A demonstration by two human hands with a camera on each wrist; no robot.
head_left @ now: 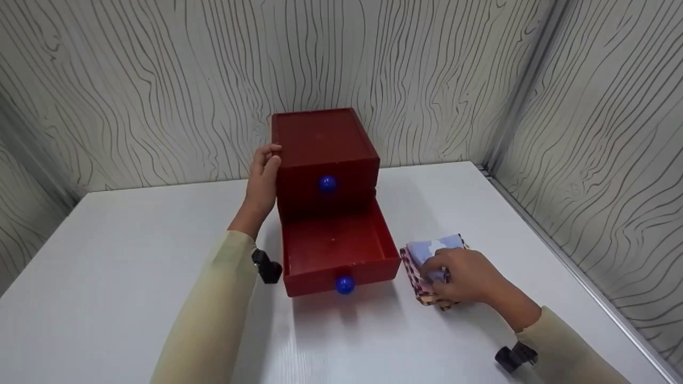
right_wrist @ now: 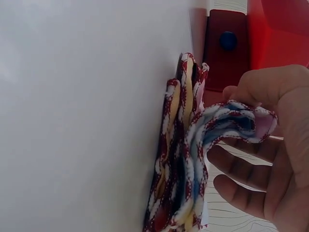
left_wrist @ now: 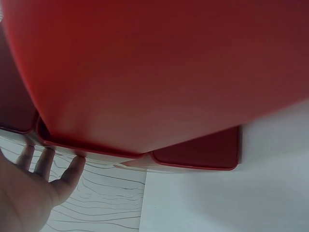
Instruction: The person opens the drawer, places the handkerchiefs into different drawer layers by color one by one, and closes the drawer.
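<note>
Drawer [head_left: 315, 284], shallow and red plastic, stands already pulled out mid-frame, left hand [head_left: 262, 181] touching its boxy red plastic cabinet [head_left: 320, 137] with loosely extended fingers, while the right hand [head_left: 467, 273] pinches the top of the folded multicoloured fabric stack [head_left: 421, 249] right of centre, yet to leave the white table [head_left: 139, 266].

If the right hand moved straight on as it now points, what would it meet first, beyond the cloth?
Beyond the cloth, the right hand would probably meet the right side of the open drawer first, though the hand's height is hard to judge.
</note>
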